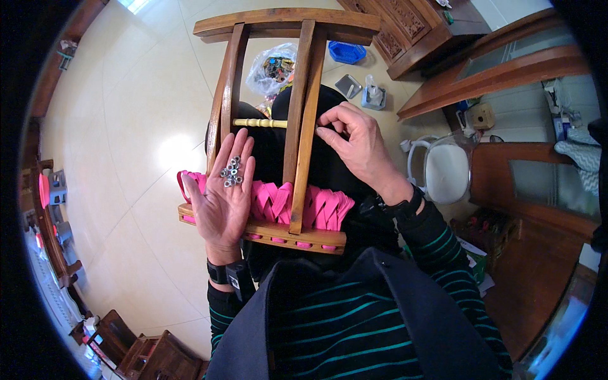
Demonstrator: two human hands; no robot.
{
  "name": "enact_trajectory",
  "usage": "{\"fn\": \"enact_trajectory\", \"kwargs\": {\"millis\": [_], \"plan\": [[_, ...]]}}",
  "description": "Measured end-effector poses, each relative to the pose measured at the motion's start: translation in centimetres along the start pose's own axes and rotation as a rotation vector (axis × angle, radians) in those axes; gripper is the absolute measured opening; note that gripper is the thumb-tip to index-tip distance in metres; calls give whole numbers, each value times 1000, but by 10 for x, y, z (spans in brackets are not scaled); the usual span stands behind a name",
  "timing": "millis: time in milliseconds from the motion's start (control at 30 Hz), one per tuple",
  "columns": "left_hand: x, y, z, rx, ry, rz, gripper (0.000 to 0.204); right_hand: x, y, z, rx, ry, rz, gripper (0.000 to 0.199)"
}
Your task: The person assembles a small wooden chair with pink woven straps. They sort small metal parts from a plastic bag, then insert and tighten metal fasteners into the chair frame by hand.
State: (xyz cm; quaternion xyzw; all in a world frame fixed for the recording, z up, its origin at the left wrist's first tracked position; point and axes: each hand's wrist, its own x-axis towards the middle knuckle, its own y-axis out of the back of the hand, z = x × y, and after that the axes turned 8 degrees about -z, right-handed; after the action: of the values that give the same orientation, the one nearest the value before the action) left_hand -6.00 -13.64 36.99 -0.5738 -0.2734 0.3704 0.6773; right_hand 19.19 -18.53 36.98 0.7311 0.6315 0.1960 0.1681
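A pale tiled floor (145,114) fills the left and centre of the frame, with dark carved wooden furniture (411,25) at the upper right and more wooden pieces along the lower left edge. In the middle, a wooden chair frame (297,95) lies across your lap, its pink woven straps (316,206) running along the bar nearest you.

Your left hand (225,193) lies open and flat, palm up, in front of the left side of the frame, just over the pink straps. A small heap of metal nuts (232,172) rests loose on your fingers, near the base of the middle ones; nothing is clasped.

Your right hand (354,142) is up and to the right of them, at the frame's right upright slat. Its thumb and forefinger are pinched together against the wood; whether they hold anything between them you cannot tell from here.

Beyond the frame, toward the top centre, a clear plastic bag (272,66) of small parts sits on the floor, with a blue basket (347,52) just to its right.
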Motion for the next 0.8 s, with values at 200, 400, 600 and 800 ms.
{"fn": "enact_trajectory", "kwargs": {"millis": [200, 400, 600, 800], "plan": [[0, -2, 0, 14, 20, -44, 89, 4, -12, 4, -283, 139, 62, 12], [1, -1, -1, 5, 9, -31, 88, -5, -8, 1, -174, 65, 45, 17], [2, -3, -1, -25, 12, 17, 95, -2, -11, 7, -279, 174, 82, 10], [2, -4, -2, -11, 3, 31, 93, -7, 18, 18, 803, -341, -46, 22]]}}
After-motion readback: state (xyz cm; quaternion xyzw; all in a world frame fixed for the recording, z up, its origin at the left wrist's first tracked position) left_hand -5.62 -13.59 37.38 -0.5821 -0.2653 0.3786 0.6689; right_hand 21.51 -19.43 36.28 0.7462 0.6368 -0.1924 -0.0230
